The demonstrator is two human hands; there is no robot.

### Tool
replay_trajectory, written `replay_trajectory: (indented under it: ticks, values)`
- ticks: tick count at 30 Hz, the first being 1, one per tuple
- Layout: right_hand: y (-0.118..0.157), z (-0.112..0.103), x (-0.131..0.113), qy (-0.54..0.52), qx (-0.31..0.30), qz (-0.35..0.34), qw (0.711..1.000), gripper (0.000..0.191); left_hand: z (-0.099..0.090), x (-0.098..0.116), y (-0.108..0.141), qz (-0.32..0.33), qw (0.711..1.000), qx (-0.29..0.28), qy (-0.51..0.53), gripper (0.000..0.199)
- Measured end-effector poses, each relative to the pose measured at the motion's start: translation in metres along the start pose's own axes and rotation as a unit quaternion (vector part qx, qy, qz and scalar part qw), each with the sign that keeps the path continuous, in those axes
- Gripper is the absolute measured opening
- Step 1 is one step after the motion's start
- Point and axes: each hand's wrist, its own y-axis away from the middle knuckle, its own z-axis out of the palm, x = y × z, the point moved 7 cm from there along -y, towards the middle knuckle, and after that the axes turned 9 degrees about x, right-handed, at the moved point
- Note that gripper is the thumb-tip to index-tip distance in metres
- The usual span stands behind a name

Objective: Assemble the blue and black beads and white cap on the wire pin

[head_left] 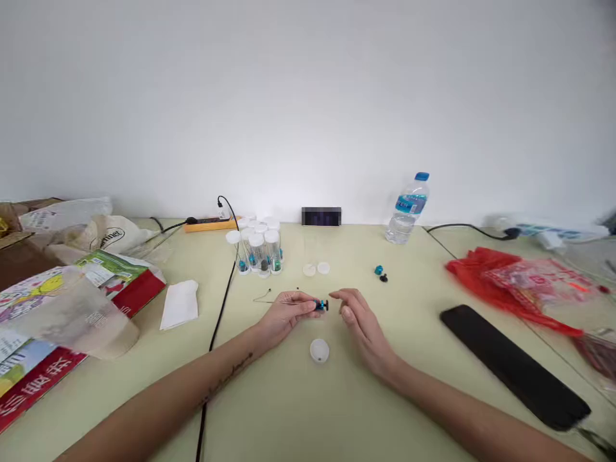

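My left hand point(287, 313) is closed around a small blue-and-black metal part point(321, 305), pinched between thumb and fingers, its dark round end pointing right. A thin wire-like rod point(262, 299) extends left from the same hand; whether it joins the part is hidden. Just right of the part, my right hand point(360, 324) hovers with fingers apart and nothing in it. Below and between both hands lies a small round white cap point(319, 350). Two flat whitish discs point(316, 269) rest farther back. To the right sit a loose blue piece point(378, 270) and a black piece point(384, 278).
Clear tubes with white lids point(257, 250) stand at the back left, beside a black cable point(224, 308). A water bottle point(407, 212) stands back right. On the right lie a black slab-like object point(513, 366) and a red bag point(486, 276). Packages point(120, 282) and white tissue point(179, 305) lie left.
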Motion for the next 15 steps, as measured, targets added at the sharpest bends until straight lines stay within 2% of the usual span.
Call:
replay_trajectory:
  ticks: [4, 15]
  values:
    - [0.0013, 0.0047, -0.0024, 0.009, -0.023, -0.017, 1.0, 0.035, 0.001, -0.0018, 0.0025, -0.006, 1.0, -0.006, -0.006, 0.021]
    - [0.001, 0.0079, -0.0018, 0.032, -0.04, -0.005, 0.999, 0.037, 0.0015, 0.0001, 0.0039, -0.009, 1.0, -0.004, -0.016, 0.023]
